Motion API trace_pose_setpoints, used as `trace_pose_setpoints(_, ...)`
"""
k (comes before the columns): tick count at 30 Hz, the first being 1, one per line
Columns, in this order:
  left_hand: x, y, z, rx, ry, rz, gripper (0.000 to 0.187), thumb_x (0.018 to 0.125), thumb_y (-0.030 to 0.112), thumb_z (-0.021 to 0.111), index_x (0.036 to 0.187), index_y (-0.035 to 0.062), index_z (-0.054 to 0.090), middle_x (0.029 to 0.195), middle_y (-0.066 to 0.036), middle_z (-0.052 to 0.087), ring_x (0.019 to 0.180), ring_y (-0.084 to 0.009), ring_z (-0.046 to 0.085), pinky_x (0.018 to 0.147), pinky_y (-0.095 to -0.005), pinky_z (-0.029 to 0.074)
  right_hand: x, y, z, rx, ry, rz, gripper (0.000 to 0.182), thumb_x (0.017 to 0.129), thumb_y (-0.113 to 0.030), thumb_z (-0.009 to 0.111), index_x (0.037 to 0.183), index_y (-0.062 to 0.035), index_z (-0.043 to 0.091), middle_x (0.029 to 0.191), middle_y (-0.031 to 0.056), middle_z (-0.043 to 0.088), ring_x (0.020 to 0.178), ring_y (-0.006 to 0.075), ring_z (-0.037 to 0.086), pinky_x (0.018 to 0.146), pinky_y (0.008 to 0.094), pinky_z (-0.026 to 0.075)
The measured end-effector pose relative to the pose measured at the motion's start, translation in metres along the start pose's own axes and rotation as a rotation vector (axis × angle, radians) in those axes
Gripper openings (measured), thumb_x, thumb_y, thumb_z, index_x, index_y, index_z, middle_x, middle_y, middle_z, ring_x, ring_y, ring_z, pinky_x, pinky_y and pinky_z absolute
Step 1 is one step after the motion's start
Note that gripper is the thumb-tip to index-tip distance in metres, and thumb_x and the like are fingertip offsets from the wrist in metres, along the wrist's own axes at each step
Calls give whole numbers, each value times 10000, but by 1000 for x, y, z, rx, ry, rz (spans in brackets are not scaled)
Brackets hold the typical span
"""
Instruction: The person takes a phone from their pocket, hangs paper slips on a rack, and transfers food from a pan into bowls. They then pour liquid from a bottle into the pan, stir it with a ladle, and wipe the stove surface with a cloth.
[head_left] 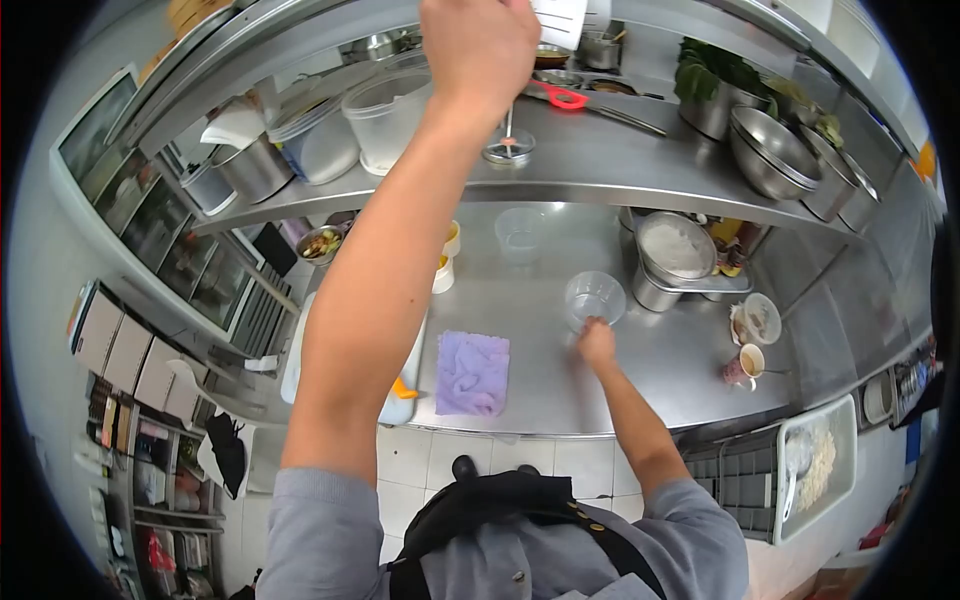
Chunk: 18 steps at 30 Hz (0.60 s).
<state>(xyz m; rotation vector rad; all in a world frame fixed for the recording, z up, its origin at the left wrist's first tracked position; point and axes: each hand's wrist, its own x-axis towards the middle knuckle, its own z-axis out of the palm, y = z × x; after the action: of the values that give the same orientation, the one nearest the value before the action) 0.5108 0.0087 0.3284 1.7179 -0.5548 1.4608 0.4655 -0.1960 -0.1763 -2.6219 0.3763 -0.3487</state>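
My left hand (480,55) is raised high at the top edge, its back toward me, with the fingers cut off by the frame. Right beside it hangs a white paper slip (562,20) with printed lines. Low over the steel counter, my right hand (597,342) has its fingers closed at the near rim of a clear round plastic tub (594,290). A second clear tub (520,230) stands farther back. To the left of my right hand lies a crumpled purple cloth (473,372).
A steel shelf (600,180) crosses above the counter, carrying large plastic bins (390,115), steel bowls (775,150) and a red-handled tool (560,97). At the right are a bowl of white powder (677,247) and a cup (743,367). A white tray (845,440) sits lower right.
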Motion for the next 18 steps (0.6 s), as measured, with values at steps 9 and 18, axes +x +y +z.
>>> trace_pose_setpoints(9,8,-7,-49,-22,-55,150,343,792,259,714,995,76,507,940,-141,562,800,-379,602,657,-477,484,115,-44,-19,-106,39,27,400,798,-120,616,1196,-104,576,1199,208,533,1026,404,595,867,450,504)
trace_pose_setpoints(18,-105,-135,-428,-537,348,320,105,821,4,624,895,71,589,789,-2,535,682,-63,499,549,-172,374,-52,-253,120,755,-491,-229,237,828,67,527,1027,5,640,826,68,663,689,127,614,641,264,527)
